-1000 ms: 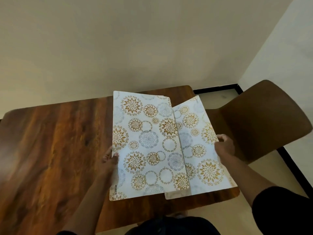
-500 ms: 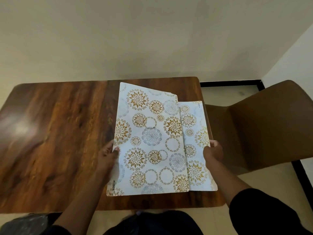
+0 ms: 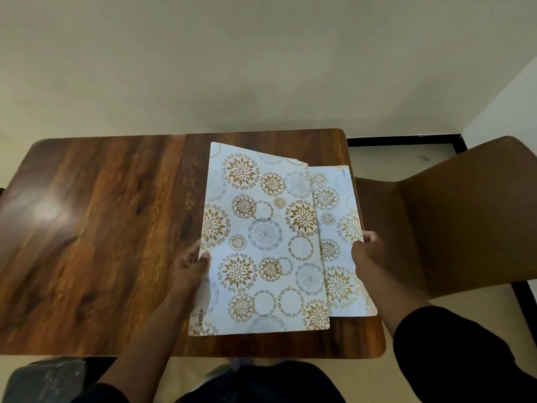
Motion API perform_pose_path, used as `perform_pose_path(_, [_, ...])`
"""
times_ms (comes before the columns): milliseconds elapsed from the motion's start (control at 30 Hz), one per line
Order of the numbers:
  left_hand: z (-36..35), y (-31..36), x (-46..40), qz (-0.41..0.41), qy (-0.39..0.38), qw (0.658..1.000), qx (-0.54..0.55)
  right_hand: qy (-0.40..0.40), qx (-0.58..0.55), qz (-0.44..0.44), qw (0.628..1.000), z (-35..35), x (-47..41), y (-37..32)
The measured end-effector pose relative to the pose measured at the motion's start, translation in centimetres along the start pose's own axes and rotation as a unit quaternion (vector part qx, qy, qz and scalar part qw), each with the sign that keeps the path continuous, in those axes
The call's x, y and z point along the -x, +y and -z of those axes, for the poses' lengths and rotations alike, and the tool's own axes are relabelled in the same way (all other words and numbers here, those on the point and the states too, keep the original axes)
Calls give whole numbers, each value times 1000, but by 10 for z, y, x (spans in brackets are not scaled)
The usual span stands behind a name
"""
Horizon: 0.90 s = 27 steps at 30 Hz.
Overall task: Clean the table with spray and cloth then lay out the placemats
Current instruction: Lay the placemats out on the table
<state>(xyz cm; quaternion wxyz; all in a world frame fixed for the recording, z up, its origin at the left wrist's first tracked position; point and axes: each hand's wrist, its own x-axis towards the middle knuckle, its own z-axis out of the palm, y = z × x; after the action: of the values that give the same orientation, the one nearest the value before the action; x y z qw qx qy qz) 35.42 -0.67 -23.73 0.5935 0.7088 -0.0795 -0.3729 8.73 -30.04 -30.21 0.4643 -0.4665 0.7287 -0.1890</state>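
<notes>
Both hands [image 3: 189, 267] [image 3: 369, 251] hold placemats [image 3: 261, 242] — overlapping.

"KUBER" printed along the near left corner of the upper placemat [image 3: 261, 242], "KUBER" again, small, at the far right corner of the lower placemat [image 3: 340, 228]

A single head-worn view looks steeply down and forward from above the near edge of the dark wooden worktop [image 3: 101, 234], close over its right half; the far edge meets a cream wall [image 3: 232, 68], and a brown moulded chair [image 3: 465, 216] stands beyond the right edge.
</notes>
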Motion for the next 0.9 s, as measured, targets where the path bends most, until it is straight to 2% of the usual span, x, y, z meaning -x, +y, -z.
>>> perform_pose_path(467, [5, 0, 3, 11, 29, 1000, 4, -8, -28, -17, 999, -9, -16, 5])
perform_pose_path(700, [5, -2, 8, 13, 20, 1000, 13, -13, 0, -2, 1000, -11, -18, 8])
perform_pose_path(900, [0, 3, 11, 9, 19, 1000, 17, -10, 61, 48, 997, -12, -17, 9])
